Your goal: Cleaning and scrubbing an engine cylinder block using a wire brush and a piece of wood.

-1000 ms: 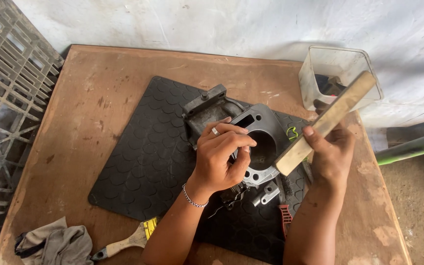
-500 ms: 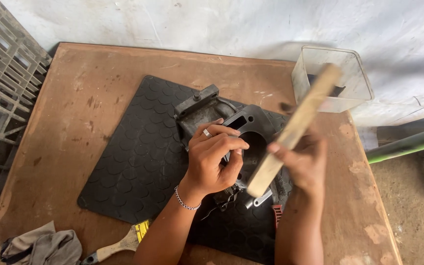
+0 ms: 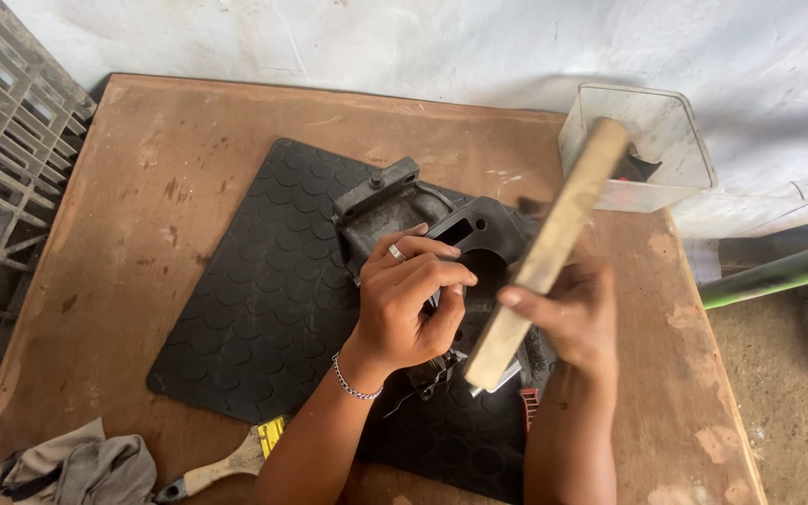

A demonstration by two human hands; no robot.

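- Lying on the black rubber mat (image 3: 264, 309), near the middle of the wooden table (image 3: 142, 187) and a little toward its right edge: a dark metal engine part (image 3: 395, 201) with a round bore.
- Resting on top of the engine part, fingers curled and pinching something small that cannot be made out: the left hand (image 3: 413, 304), wearing a ring and a thin bracelet.
- Gripping the lower end of a pale wooden stick (image 3: 554, 248), fist closed around it: the right hand (image 3: 568, 318), blurred, just right of the engine part.
- Slanting up and right from that fist, over the mat's right side, toward the table's far right corner: the stick.
- Standing at the far right corner: a clear plastic box (image 3: 666, 150).
- Lying at the near edge: a paintbrush (image 3: 226, 463) with a wooden handle, beside the mat's near left corner.
- Sitting bunched in the near left corner: a grey rag (image 3: 81, 468).
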